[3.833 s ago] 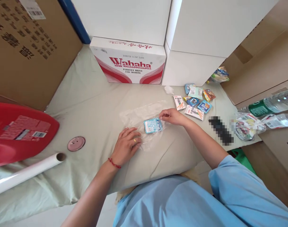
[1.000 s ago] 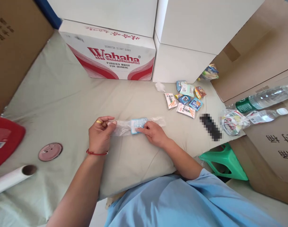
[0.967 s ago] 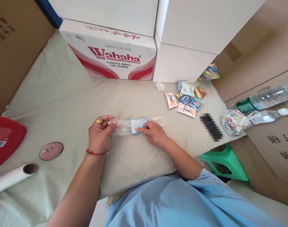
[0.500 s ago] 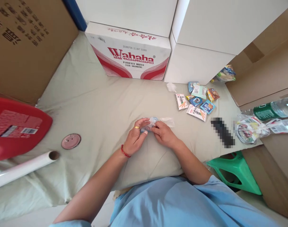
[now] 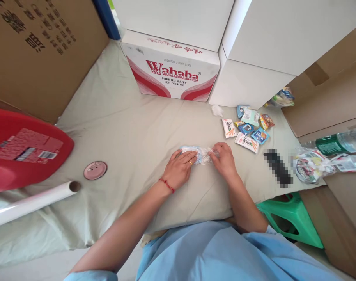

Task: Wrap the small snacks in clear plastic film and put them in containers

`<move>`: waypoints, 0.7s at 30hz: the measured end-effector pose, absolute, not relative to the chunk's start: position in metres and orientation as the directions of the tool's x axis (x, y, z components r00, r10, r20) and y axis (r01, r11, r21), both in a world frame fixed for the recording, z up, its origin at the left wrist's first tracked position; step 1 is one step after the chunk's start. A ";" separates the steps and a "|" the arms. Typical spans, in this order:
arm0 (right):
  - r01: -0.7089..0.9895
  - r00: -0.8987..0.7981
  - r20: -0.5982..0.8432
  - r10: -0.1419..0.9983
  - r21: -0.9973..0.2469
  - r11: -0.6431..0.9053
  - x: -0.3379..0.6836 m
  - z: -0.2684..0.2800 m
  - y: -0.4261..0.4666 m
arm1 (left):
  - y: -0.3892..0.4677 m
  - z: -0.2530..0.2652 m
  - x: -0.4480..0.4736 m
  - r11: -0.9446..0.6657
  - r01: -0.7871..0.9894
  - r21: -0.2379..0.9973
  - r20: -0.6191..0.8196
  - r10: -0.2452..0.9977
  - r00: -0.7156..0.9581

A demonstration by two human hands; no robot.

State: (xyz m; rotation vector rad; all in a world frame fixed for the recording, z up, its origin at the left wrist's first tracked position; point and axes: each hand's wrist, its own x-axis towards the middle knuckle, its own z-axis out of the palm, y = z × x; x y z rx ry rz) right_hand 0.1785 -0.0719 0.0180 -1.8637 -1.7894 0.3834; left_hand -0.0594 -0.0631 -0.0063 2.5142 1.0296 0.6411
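Observation:
A clear plastic bag [image 5: 206,156] lies crumpled on the cloth in front of me, with something blue and white [image 5: 195,149] inside its left part. My left hand [image 5: 182,166], wearing a ring and a red bracelet, rests flat on that packed part with its fingers stretched out. At the bag's right end, my right hand [image 5: 225,159] pinches the loose plastic between thumb and fingers. What exactly is inside cannot be made out, as my left hand covers part of it.
Several small snack packets [image 5: 248,127] and a crumpled white scrap [image 5: 217,111] lie ahead to the right. A white carton [image 5: 172,74] stands at the back. Leftward are a pink round badge [image 5: 95,170], a white tube [image 5: 37,203] and a red container [image 5: 28,152]. A green stool [image 5: 294,218] is below right.
My left hand has flattened onto the bag, where before its fingers curled round it. My right hand has moved right along the bag, stretching out its loose end. The view has shifted slightly.

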 end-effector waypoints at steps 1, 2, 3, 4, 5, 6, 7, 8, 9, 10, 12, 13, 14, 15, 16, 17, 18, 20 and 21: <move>0.812 0.080 0.142 0.987 -0.583 0.018 0.174 0.024 -0.069 | -0.064 -0.005 -0.058 -0.670 0.577 0.467 0.283 0.731 0.621; 0.787 0.070 0.133 0.989 -0.616 0.027 0.169 0.030 -0.066 | -0.065 -0.003 -0.057 -0.662 0.589 0.463 0.289 0.741 0.606; 0.767 0.052 0.124 0.991 -0.640 0.040 0.161 0.037 -0.062 | -0.066 -0.002 -0.056 -0.652 0.601 0.462 0.291 0.751 0.592; 0.758 0.020 0.117 0.993 -0.650 0.061 0.151 0.043 -0.057 | -0.066 -0.001 -0.055 -0.643 0.610 0.464 0.287 0.760 0.583; 0.760 -0.024 0.110 0.994 -0.643 0.090 0.141 0.048 -0.052 | -0.066 -0.001 -0.055 -0.636 0.613 0.469 0.278 0.765 0.581; 0.772 -0.076 0.098 0.992 -0.624 0.120 0.129 0.052 -0.047 | -0.065 -0.001 -0.055 -0.631 0.611 0.478 0.265 0.767 0.585; 0.791 -0.127 0.078 0.989 -0.594 0.148 0.118 0.053 -0.043 | -0.063 -0.001 -0.056 -0.628 0.603 0.492 0.253 0.766 0.592; 0.813 -0.171 0.051 0.984 -0.557 0.170 0.107 0.054 -0.039 | -0.062 -0.001 -0.058 -0.629 0.583 0.514 0.246 0.759 0.602; 0.835 -0.202 0.021 0.979 -0.518 0.184 0.098 0.052 -0.037 | -0.060 -0.001 -0.061 -0.628 0.551 0.549 0.249 0.752 0.610; 0.855 -0.222 -0.004 0.975 -0.482 0.192 0.090 0.050 -0.035 | -0.058 -0.001 -0.065 -0.617 0.511 0.599 0.259 0.752 0.606; 0.881 -0.241 -0.023 0.970 -0.423 0.209 0.080 0.043 -0.036 | -0.055 0.000 -0.075 -0.540 0.421 0.729 0.286 0.798 0.530; 0.888 -0.254 -0.013 0.967 -0.400 0.228 0.077 0.040 -0.039 | -0.054 0.000 -0.080 -0.476 0.384 0.791 0.288 0.844 0.454; 0.890 -0.272 0.002 0.962 -0.379 0.253 0.076 0.037 -0.042 | -0.053 0.001 -0.085 -0.404 0.357 0.842 0.277 0.893 0.356; 0.890 -0.296 0.017 0.955 -0.357 0.283 0.075 0.035 -0.046 | -0.052 0.001 -0.089 -0.332 0.338 0.880 0.258 0.935 0.245; 0.890 -0.321 0.029 0.947 -0.333 0.312 0.075 0.033 -0.050 | -0.052 0.002 -0.092 -0.268 0.327 0.906 0.237 0.962 0.133; 0.889 -0.344 0.038 0.938 -0.309 0.338 0.076 0.032 -0.054 | -0.050 0.001 -0.094 -0.214 0.320 0.923 0.216 0.976 0.029; 0.887 -0.364 0.042 0.930 -0.288 0.360 0.076 0.031 -0.058 | -0.049 0.001 -0.095 -0.166 0.312 0.935 0.193 0.979 -0.059; 0.887 -0.382 0.043 0.923 -0.266 0.379 0.076 0.028 -0.062 | -0.046 -0.002 -0.095 -0.085 0.290 0.953 0.142 0.974 -0.179; 0.888 -0.378 0.044 0.925 -0.267 0.375 0.076 0.027 -0.063 | -0.045 -0.004 -0.095 -0.052 0.280 0.959 0.113 0.972 -0.206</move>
